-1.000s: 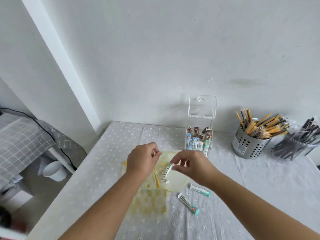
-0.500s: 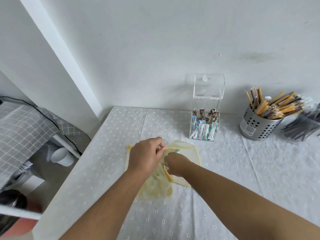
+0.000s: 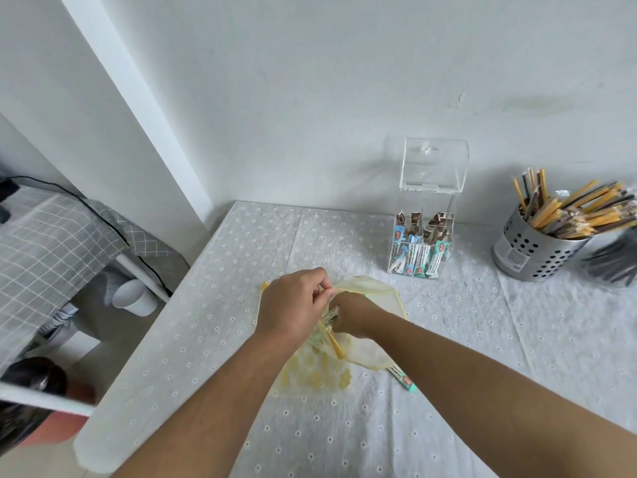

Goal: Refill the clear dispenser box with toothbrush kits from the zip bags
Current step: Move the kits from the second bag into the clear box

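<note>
A yellow patterned zip bag lies on the table in front of me, its mouth held wide. My left hand pinches the near rim of the bag. My right hand is pushed inside the bag, fingers closed around a bunch of kits, partly hidden by the plastic. One toothbrush kit lies loose on the cloth by my right forearm. The clear dispenser box stands against the wall with its lid flipped up; kits stand in its lower part.
A perforated metal cup full of yellow and dark sticks stands at the right, with a bag of dark sticks beside it. The table's left edge drops to the floor, where a white cup and a checked cloth sit.
My right hand went from holding a kit above the bag to reaching inside it. The camera tilted up, and the loose kits on the cloth slipped mostly behind my right arm.
</note>
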The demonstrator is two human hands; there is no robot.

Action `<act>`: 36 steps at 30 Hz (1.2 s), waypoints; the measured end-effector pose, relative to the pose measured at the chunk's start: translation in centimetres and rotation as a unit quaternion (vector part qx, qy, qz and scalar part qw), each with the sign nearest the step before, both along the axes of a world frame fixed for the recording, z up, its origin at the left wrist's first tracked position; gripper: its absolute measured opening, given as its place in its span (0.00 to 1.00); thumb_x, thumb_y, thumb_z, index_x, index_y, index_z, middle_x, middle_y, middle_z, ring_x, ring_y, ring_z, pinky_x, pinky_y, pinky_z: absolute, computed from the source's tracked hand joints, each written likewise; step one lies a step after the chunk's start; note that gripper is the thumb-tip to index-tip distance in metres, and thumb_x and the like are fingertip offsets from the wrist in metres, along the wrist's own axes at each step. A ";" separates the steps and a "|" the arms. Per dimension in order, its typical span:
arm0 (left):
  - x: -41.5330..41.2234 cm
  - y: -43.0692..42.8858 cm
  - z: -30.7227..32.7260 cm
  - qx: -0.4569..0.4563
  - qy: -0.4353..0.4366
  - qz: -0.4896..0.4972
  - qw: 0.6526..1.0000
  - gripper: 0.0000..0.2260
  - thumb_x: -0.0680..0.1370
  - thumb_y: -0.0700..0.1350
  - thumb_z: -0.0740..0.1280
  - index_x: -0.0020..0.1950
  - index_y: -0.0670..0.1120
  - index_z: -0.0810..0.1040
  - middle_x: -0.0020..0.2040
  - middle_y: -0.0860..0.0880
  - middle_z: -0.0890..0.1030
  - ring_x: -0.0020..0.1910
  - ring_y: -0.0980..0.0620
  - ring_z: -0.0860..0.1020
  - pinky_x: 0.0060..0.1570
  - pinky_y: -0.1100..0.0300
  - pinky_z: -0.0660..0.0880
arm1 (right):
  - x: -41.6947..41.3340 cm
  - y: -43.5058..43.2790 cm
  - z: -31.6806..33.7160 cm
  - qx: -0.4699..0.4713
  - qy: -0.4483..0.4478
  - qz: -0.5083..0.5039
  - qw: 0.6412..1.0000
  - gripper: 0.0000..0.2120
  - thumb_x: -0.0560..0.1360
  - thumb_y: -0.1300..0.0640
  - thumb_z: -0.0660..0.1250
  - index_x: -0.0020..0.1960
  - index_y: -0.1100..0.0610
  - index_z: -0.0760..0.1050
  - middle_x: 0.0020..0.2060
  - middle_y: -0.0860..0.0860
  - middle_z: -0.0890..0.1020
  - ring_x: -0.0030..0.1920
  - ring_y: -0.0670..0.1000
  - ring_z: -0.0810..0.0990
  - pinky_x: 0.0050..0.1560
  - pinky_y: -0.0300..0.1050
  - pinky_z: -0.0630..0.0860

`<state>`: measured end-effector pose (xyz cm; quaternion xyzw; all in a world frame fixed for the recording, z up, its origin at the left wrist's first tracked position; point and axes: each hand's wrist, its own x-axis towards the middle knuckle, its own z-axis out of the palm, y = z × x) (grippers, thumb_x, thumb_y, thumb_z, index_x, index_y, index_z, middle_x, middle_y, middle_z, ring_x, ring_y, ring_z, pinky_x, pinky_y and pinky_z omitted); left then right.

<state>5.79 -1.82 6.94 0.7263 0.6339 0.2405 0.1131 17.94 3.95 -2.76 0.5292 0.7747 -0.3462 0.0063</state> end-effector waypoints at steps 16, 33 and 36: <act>0.1 0.2 -0.3 -0.013 0.014 -0.001 1.000 0.05 0.75 0.49 0.68 0.42 0.48 0.79 0.29 0.54 0.74 0.32 0.52 0.75 0.33 0.61 0.69 | 0.0 -0.3 -0.1 -0.117 0.114 -0.189 0.968 0.05 0.74 0.62 0.67 0.40 0.60 0.78 0.28 0.51 0.77 0.28 0.46 0.73 0.32 0.34 0.70; 2.1 2.4 1.7 -0.040 0.070 0.037 0.996 0.06 0.76 0.49 0.65 0.43 0.48 0.78 0.37 0.50 0.82 0.39 0.46 0.79 0.37 0.58 0.72 | 10.3 -4.1 12.5 0.070 0.234 -0.183 0.952 0.02 0.71 0.63 0.72 0.43 0.57 0.82 0.38 0.58 0.84 0.34 0.51 0.80 0.42 0.47 0.82; 2.3 2.5 1.8 -0.036 0.067 0.040 0.996 0.06 0.76 0.49 0.65 0.43 0.48 0.78 0.37 0.50 0.82 0.39 0.46 0.79 0.38 0.58 0.73 | 13.2 -2.6 14.4 0.102 0.264 -0.236 0.930 0.03 0.71 0.65 0.71 0.44 0.59 0.82 0.37 0.58 0.84 0.34 0.51 0.81 0.44 0.47 0.81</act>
